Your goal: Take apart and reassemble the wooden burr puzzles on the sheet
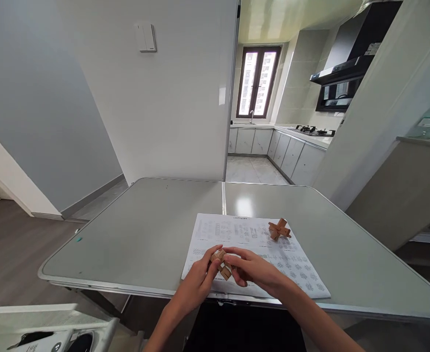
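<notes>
Between my two hands is a small light-brown wooden block puzzle [225, 271], held just above the printed sheet near the table's front edge. My left hand [202, 272] grips its left side, with the thumb on the near face and fingers over the top. My right hand [249, 266] pinches it from the right with thumb and fingertips. Parts of the puzzle are hidden by the fingers. A darker, cross-shaped wooden puzzle [280, 230] rests on the sheet's far right corner, apart from both hands.
A large white sheet [215, 234] with printed diagrams lies on the grey folding table [145, 230], across its centre seam. A tiny green bit [79, 239] sits near the left edge. A white bin-like container [90, 322] stands below at left. A kitchen opens beyond.
</notes>
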`<move>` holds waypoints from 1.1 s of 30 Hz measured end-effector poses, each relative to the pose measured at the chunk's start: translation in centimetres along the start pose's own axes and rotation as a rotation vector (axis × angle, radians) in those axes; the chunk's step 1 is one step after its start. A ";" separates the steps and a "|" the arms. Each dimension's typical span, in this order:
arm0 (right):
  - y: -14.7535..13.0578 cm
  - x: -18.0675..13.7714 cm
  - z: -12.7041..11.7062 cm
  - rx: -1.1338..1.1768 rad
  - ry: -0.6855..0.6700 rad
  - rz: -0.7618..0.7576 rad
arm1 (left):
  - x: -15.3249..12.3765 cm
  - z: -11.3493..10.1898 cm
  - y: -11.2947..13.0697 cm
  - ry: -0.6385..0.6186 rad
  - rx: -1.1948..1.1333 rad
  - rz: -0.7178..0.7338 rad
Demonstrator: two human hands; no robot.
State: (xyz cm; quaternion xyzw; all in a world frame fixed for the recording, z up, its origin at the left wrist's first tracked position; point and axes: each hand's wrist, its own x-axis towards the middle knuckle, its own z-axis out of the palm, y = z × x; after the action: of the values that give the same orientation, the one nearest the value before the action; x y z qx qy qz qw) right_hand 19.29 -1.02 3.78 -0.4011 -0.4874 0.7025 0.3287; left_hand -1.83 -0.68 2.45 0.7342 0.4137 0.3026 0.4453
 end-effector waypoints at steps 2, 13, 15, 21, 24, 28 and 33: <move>0.2 0.0 -0.3 0.061 -0.069 0.032 | -0.1 0.0 0.4 -0.022 0.022 -0.008; 2.0 0.5 0.0 0.371 -0.127 0.014 | -0.4 -0.3 1.8 -0.021 0.158 0.000; 2.3 0.5 0.3 0.361 -0.090 -0.011 | -0.5 -0.3 1.9 -0.011 0.159 0.007; 2.2 -0.2 1.8 0.199 0.126 -0.061 | -0.6 0.1 1.8 -0.007 0.134 -0.014; 1.6 -0.7 2.7 0.083 0.188 -0.108 | -0.9 0.1 1.9 -0.031 0.147 -0.025; 1.0 -1.1 3.2 0.072 0.206 -0.150 | -1.4 -0.1 2.2 -0.058 0.122 -0.013; 1.7 -0.7 2.8 0.223 0.156 -0.124 | -1.3 0.5 1.9 -0.043 0.215 0.065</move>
State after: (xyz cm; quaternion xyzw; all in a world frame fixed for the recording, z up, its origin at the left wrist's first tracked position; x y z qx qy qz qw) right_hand 17.05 -3.28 2.92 -0.3847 -0.4029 0.6975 0.4507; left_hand -1.38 -2.49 3.86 0.7971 0.4099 0.2548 0.3628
